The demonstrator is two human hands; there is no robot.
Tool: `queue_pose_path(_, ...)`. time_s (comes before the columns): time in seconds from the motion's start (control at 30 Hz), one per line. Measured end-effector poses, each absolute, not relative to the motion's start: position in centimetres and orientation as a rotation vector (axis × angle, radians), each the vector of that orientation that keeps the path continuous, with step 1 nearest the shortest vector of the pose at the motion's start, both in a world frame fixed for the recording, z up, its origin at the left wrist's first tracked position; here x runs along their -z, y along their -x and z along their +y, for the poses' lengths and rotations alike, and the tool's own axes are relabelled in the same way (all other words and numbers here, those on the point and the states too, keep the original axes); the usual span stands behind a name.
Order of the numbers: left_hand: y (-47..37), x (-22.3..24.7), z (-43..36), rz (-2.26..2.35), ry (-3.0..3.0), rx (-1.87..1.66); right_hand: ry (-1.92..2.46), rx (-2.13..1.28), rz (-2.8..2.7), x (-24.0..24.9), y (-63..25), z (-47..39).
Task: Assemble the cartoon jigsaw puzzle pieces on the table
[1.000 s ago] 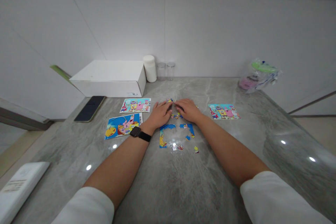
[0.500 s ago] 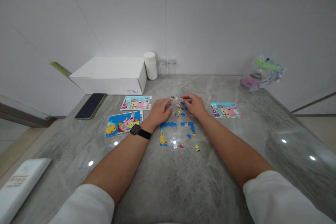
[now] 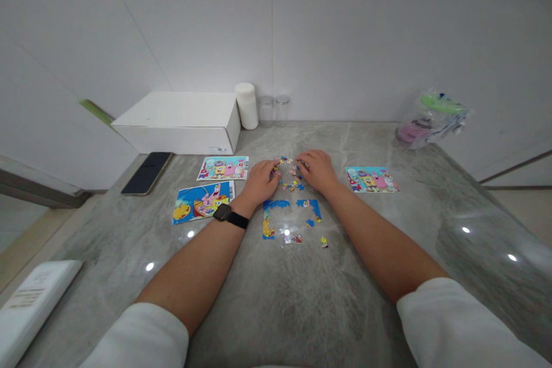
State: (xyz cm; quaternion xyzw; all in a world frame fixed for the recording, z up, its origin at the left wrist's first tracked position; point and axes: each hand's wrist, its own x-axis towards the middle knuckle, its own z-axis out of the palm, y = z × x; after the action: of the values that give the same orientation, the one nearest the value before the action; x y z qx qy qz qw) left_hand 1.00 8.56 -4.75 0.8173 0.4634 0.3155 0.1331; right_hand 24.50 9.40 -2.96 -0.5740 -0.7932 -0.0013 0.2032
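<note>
On the grey marbled table (image 3: 345, 305), at far left, a white flat case (image 3: 38, 305), cut off by the view's edge. Further in, a green strip (image 3: 95, 110) behind the white box (image 3: 172, 115), with a dark phone (image 3: 147, 173) lying flat near the box's front corner. Next, a blue picture card (image 3: 200, 204), partly behind the wrist with the black watch (image 3: 222, 212), and just beyond, a turquoise picture card (image 3: 223, 168). By the wall, a white bottle (image 3: 246, 108) and two clear jars (image 3: 273, 112) just beside. At the near end of these, the left hand (image 3: 262, 180), palm down, fingers bent and close together at the left edge of the loose puzzle pieces (image 3: 292, 186); impossible to tell if pinching one. Nearer, the joined left section (image 3: 267, 221), apart from the right section (image 3: 311, 207). Above the latter, the right hand (image 3: 318, 169), fingers curled over the pile's right edge, grip likewise impossible to tell. Below, a lone yellow piece (image 3: 324, 242). Further right, a second turquoise card (image 3: 372, 179), then a clear plastic bag (image 3: 431, 121) with pink and green contents.
</note>
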Motion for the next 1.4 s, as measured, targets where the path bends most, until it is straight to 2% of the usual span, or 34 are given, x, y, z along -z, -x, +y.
queue_pose_path(0.3,-0.9,4.6,8.7,1.350,-2.292,-1.001,1.527,-0.102,-2.458,3.1,-23.4,8.6)
queue_pose_path(0.87,-0.6,4.6,8.9,1.408,-2.237,-1.046,1.568,-0.174,-2.248,3.4,-24.1,9.0)
queue_pose_path(1.4,-0.7,4.6,8.9,1.422,-2.241,-1.041,1.696,0.032,-2.221,2.9,-24.7,8.8)
